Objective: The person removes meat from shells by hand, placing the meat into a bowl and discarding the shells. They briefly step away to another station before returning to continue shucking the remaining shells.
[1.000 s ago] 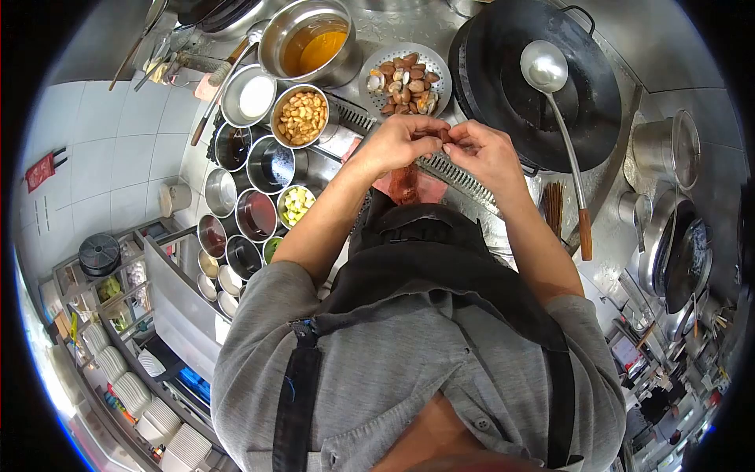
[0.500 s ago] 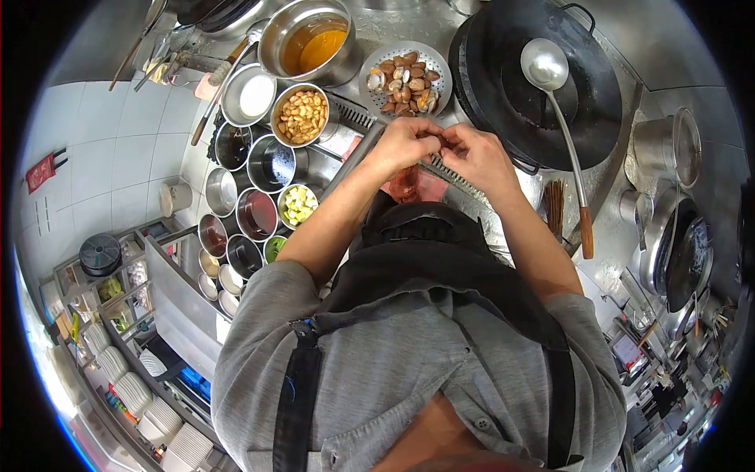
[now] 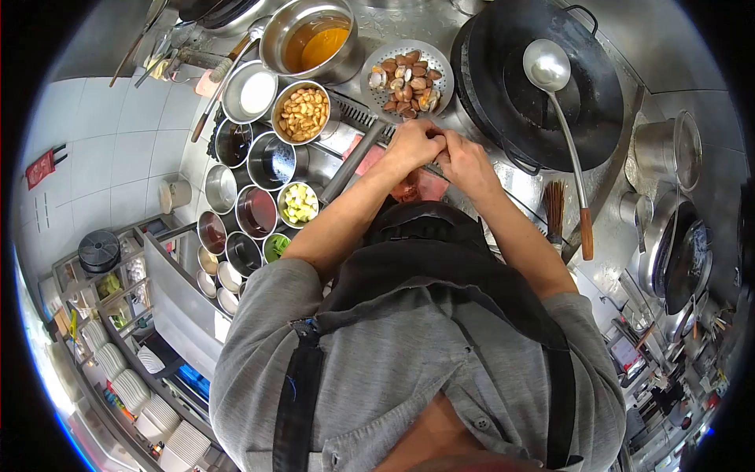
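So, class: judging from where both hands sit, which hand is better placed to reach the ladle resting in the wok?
Probably the right hand: it sits nearer the wok, and the ladle handle runs down that side. The left hand would have to cross over.

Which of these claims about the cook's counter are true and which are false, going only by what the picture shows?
1. Both hands are pressed together over a reddish piece of food. True: the left hand and right hand meet above the reddish piece.
2. The ladle lies in the pot of amber liquid. False: the ladle rests across the black wok; the pot of amber liquid holds none.
3. A perforated dish of clams sits just beyond the hands. True: the dish of clams is there.
4. The bowl of peanuts is right of the wok. False: the bowl of peanuts sits left of it, among the steel bowls.
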Motion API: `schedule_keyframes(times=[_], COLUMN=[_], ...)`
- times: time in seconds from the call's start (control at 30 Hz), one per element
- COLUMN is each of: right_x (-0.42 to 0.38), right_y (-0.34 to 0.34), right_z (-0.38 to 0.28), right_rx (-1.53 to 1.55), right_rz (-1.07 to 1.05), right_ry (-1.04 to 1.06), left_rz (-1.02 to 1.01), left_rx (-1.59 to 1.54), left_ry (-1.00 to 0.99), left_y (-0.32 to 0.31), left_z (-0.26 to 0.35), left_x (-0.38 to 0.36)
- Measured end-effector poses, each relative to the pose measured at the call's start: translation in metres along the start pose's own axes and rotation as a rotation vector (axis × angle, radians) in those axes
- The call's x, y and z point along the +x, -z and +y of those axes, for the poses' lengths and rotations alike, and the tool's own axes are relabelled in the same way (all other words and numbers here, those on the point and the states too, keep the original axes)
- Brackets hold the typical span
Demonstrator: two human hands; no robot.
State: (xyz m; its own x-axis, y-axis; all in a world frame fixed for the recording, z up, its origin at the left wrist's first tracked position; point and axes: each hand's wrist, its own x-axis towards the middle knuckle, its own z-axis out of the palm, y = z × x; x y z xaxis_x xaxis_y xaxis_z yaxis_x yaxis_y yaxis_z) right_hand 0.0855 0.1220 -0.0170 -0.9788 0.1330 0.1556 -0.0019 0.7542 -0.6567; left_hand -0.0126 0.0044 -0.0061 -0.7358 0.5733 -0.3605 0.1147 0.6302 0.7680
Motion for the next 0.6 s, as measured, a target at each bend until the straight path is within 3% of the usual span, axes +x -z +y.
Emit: schedule_keyframes(times=[0.23, 0.6], right_x=[0.001, 0.003], right_y=[0.004, -0.009], right_z=[0.005, 0.018], right_rx=[0.074, 0.017], right_rz=[-0.02, -0.071], right_ry=[0.029, -0.083], left_rz=[-0.006, 0.122], left_rx=[-0.183, -0.045], left_ry=[-0.03, -0.009], left_y=[-0.008, -0.021], left_z=[-0.016, -0.021], left_x=[0.005, -0.001])
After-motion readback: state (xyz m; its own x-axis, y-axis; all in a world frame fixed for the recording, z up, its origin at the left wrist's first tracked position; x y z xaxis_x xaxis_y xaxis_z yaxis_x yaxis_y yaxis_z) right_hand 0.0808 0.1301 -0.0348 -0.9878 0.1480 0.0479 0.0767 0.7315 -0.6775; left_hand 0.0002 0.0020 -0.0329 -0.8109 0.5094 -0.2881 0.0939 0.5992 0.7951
